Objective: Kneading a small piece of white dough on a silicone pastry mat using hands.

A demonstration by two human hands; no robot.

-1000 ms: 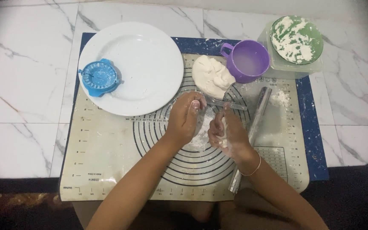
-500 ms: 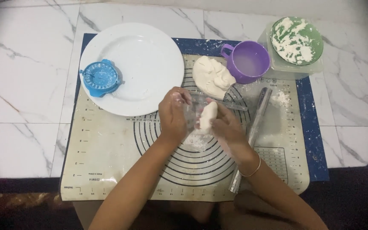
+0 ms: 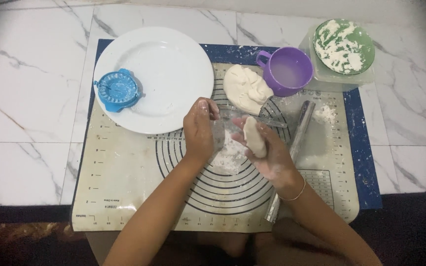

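Cupping a small oval piece of dough [image 3: 255, 137], the right hand [image 3: 267, 152] now lies palm-up above the floured mat [image 3: 124, 177], while the left hand [image 3: 199, 130] has drawn aside, fingers [image 3: 208, 106] loosely curled, empty. A second ago both hands pressed together around it; the big dough lump [image 3: 245, 88], rolling pin [image 3: 292, 152] and plate [image 3: 163, 64] are unmoved.

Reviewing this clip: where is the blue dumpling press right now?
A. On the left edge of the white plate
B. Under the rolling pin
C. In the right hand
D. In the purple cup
A: the blue dumpling press rests on the left rim of the white plate, apart from both hands; the right hand holds a small piece of dough instead.
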